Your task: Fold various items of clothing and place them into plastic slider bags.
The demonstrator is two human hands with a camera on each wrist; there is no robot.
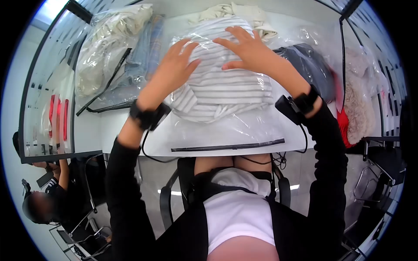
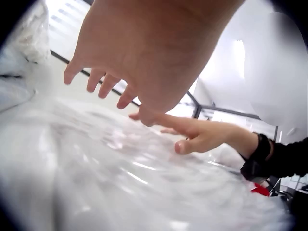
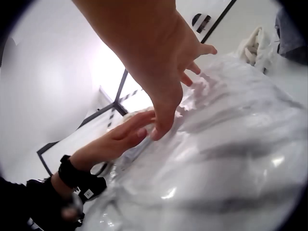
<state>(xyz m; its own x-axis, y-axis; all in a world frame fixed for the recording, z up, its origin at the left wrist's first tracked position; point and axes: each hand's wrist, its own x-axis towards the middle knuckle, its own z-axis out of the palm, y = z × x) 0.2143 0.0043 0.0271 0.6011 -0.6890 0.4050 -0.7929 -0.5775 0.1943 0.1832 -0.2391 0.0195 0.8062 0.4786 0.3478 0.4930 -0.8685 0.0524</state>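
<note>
A white garment with grey stripes [image 1: 226, 87] lies folded inside a clear plastic bag [image 1: 209, 130] in front of the person. The bag's black closure strip [image 1: 228, 145] runs along the near table edge. Over the upper left of the garment hovers the left hand [image 1: 175, 67], fingers spread and holding nothing. The right hand [image 1: 254, 53] is spread over the upper right part, also with nothing in its grasp. In the left wrist view, the glossy plastic [image 2: 130, 178] bulges below both hands. The right wrist view shows wrinkled film [image 3: 226, 159] over the stripes, close under the right fingers.
Bagged cream and denim clothes [image 1: 115, 48] lie at the left with a black-edged bag. A dark garment in plastic [image 1: 307, 65] and a fluffy beige item [image 1: 359, 95] are at the right. Cream cloth [image 1: 244, 13] sits behind. Clear partitions flank the white table [image 1: 156, 141].
</note>
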